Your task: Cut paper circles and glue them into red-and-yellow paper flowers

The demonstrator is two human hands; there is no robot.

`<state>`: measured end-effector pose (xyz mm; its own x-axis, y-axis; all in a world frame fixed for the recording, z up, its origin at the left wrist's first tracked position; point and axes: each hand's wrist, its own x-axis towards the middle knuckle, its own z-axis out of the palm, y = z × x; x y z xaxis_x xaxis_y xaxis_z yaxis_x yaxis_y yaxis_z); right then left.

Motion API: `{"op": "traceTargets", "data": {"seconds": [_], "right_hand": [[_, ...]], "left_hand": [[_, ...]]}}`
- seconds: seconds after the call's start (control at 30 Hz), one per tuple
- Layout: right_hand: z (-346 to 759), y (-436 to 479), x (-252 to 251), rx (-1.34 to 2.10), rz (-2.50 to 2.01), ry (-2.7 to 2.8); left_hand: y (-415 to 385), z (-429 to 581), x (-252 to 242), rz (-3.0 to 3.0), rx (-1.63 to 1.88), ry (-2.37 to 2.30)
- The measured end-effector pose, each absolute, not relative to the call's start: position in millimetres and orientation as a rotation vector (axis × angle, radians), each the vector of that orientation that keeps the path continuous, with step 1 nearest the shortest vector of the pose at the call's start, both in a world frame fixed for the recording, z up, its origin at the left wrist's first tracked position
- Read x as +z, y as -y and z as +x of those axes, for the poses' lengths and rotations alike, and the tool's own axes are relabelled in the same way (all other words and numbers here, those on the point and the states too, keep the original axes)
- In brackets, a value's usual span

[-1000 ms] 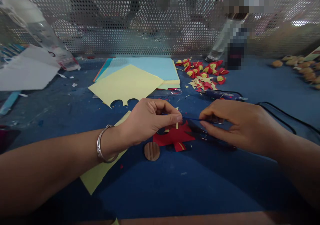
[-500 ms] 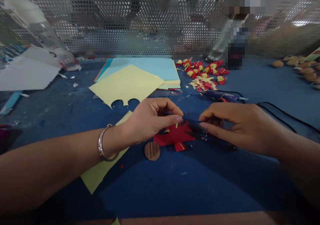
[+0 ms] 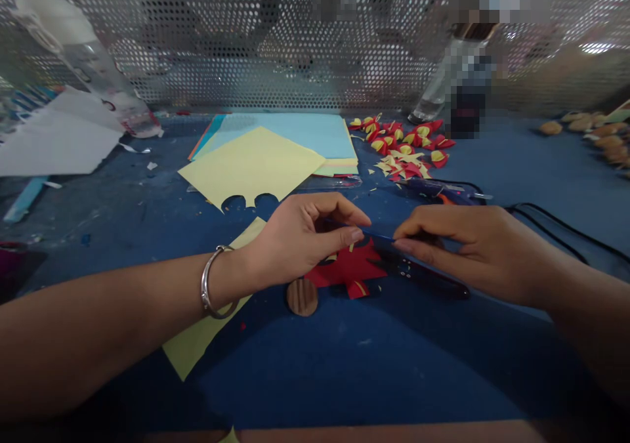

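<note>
A thin blue strip (image 3: 378,233) is stretched between my two hands, above the table. My left hand (image 3: 315,236), with a silver bangle at the wrist, pinches one end between thumb and forefinger. The other end is in the pinch of my right hand (image 3: 450,243). Below them lie red paper cutouts (image 3: 349,269) with small pale yellow pieces, partly hidden by my left hand. A round brown corrugated disc (image 3: 302,297) is just left of the red paper. Under my right hand lies a dark, slim object (image 3: 438,280) whose kind I cannot make out.
Yellow paper (image 3: 256,164) with scalloped cuts overlaps a stack of coloured sheets (image 3: 315,131). Small red and yellow paper pieces (image 3: 388,142) lie behind my hands, by a glue gun (image 3: 438,190) with a black cord. A bottle (image 3: 93,62) leans left; a perforated metal screen (image 3: 236,42) closes the back.
My left forefinger has lifted a little away from the thumb along the blue strip. The whole view has shifted slightly; otherwise the hands and papers stay as they were.
</note>
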<state>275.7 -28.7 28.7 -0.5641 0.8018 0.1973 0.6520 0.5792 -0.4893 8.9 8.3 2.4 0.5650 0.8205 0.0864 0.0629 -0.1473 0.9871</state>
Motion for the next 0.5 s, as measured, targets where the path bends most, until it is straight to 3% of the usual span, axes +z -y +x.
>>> {"op": "traceTargets", "data": {"seconds": [0.5], "right_hand": [[272.0, 26.2, 23.8, 0.449, -1.052, 2.451]], "left_hand": [[-7.7, 7.4, 6.8, 1.652, 0.823, -0.765]]}}
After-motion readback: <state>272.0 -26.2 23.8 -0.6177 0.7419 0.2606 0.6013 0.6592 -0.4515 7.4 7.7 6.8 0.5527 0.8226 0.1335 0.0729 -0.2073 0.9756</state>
